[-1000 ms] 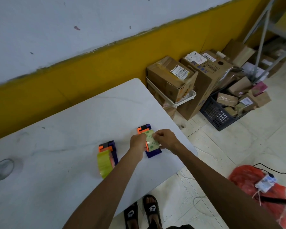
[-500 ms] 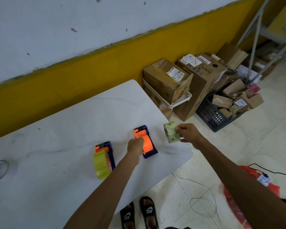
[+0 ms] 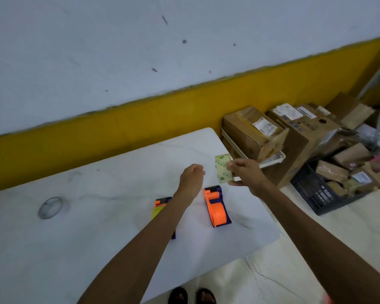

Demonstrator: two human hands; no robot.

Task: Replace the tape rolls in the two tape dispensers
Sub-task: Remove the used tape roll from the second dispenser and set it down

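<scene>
The white tabletop (image 3: 97, 216) is carrying two orange-and-purple tape dispensers near its right end. The right dispenser (image 3: 216, 207) is lying with its orange hub bare, near the front edge. The left dispenser (image 3: 162, 204) is partly hidden behind the forearm, a yellow roll (image 3: 158, 210) showing in it. The right hand (image 3: 246, 173) is grasping a pale green-printed tape roll (image 3: 223, 168) above the tabletop's right edge. The left hand (image 3: 191, 175) is hovering loosely curled, grasping nothing, beside the roll.
</scene>
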